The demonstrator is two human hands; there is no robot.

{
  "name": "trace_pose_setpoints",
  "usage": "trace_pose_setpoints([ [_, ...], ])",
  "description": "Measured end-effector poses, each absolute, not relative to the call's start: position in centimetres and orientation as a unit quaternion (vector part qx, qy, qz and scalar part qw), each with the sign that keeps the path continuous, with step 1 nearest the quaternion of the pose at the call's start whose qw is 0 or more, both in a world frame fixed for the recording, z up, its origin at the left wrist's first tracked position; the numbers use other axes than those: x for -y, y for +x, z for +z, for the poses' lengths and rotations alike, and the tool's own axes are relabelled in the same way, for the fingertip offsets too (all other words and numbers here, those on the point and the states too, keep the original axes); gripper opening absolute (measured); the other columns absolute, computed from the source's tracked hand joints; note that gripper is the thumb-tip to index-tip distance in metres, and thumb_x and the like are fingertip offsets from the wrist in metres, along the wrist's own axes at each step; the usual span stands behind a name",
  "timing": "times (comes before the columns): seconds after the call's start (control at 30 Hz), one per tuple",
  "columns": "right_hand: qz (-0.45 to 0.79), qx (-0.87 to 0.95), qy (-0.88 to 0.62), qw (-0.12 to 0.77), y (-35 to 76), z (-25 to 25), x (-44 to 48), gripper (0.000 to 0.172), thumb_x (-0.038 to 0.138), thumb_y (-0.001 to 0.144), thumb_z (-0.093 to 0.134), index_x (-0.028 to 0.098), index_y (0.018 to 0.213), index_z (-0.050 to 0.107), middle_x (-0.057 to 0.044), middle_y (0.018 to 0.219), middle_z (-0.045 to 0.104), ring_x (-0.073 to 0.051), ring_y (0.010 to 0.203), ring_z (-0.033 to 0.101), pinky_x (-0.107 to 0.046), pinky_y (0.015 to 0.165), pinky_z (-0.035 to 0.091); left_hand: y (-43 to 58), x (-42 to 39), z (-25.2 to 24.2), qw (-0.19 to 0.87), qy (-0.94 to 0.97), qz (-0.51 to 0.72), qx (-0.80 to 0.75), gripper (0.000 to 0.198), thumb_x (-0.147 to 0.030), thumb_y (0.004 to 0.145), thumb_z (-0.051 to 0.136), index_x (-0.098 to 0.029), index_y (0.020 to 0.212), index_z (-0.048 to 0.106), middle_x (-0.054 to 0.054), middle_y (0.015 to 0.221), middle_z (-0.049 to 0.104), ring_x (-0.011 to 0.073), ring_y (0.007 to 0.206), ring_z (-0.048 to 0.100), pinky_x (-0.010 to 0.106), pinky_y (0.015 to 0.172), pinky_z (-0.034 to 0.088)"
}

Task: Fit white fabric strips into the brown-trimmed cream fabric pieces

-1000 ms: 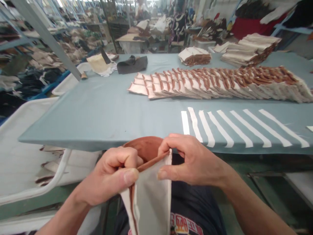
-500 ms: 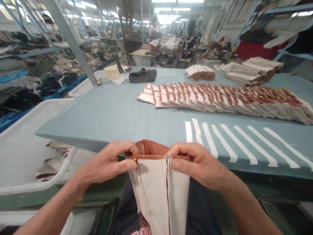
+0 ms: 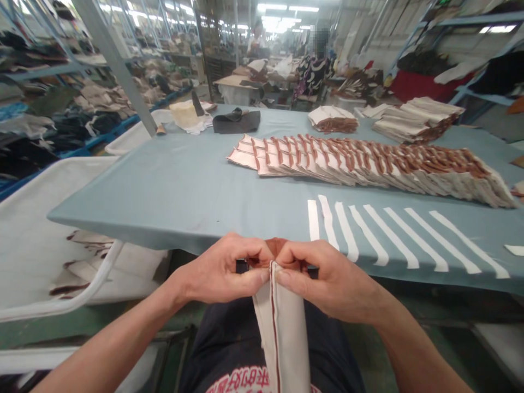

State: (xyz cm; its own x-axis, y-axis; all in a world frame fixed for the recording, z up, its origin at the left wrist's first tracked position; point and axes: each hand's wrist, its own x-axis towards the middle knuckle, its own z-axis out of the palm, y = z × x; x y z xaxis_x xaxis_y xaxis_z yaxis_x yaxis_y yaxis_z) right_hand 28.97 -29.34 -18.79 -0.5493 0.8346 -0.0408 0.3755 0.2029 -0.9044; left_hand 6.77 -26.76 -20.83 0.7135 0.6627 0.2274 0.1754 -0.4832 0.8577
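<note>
A cream fabric piece (image 3: 291, 333) with a rust-brown inside and a raised dark-edged seam hangs down in front of my lap, its top rim uppermost. My left hand (image 3: 231, 268) pinches that rim just left of the seam. On the seam's other side, my right hand (image 3: 327, 275) grips the same rim between thumb and fingers. Both thumbs lie on the cream outer face, almost meeting at the seam. The fingertips are partly hidden behind the rim, in the brown opening.
A blue-green covered table (image 3: 172, 191) spans the front. On it lie white strips (image 3: 372, 226), a long overlapping row of cream-and-brown pieces (image 3: 360, 161), stacks (image 3: 421, 120) and a dark folded cloth (image 3: 236, 121). A white bin (image 3: 69, 180) stands left. A person (image 3: 313, 73) is farther back.
My left hand has moved right along the rim to the seam, close to my right hand. The fabric's opening has narrowed and bunched between them.
</note>
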Motion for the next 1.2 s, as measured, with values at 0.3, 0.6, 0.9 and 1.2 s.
trace_pose_setpoints([
  [0.3,0.501,0.717,-0.397,0.278,29.7,-20.4,28.6,0.017,0.028,0.082,0.059,0.021,0.069,0.051,0.005,0.068,0.047,-0.012,0.065,0.043,-0.025,0.061,0.035,7.0,26.5,-20.3,0.439,0.836,0.217,-0.247,0.028,-0.022,0.102,0.048,-0.011,0.085,0.068,-0.002,0.069,0.056,0.0089,0.061,0.047,0.020,0.060,0.037],
  [0.6,0.524,0.697,-0.388,0.298,30.9,-20.0,28.0,0.025,0.034,0.080,0.063,0.022,0.069,0.045,0.006,0.068,0.043,-0.011,0.064,0.039,-0.026,0.059,0.031,9.9,27.1,-19.8,0.587,0.703,0.266,-0.301,0.023,-0.024,0.096,0.050,-0.015,0.076,0.058,-0.003,0.072,0.055,0.0093,0.063,0.045,0.019,0.058,0.038],
  [0.9,0.562,0.680,-0.335,0.331,31.3,-21.6,27.4,0.033,0.035,0.083,0.069,0.022,0.070,0.042,0.007,0.069,0.040,-0.010,0.062,0.034,-0.025,0.057,0.028,10.4,26.8,-21.8,0.658,0.616,0.288,-0.323,0.023,-0.030,0.089,0.057,-0.013,0.074,0.064,-0.001,0.066,0.055,0.0094,0.057,0.044,0.019,0.053,0.036],
  [1.2,0.578,0.664,-0.337,0.335,30.9,-21.5,27.6,0.027,0.028,0.085,0.065,0.021,0.069,0.044,0.007,0.068,0.038,-0.010,0.061,0.035,-0.023,0.055,0.029,10.2,26.6,-23.1,0.731,0.530,0.301,-0.307,0.026,-0.035,0.084,0.067,-0.011,0.075,0.071,0.004,0.070,0.062,0.0110,0.058,0.048,0.020,0.053,0.037],
])
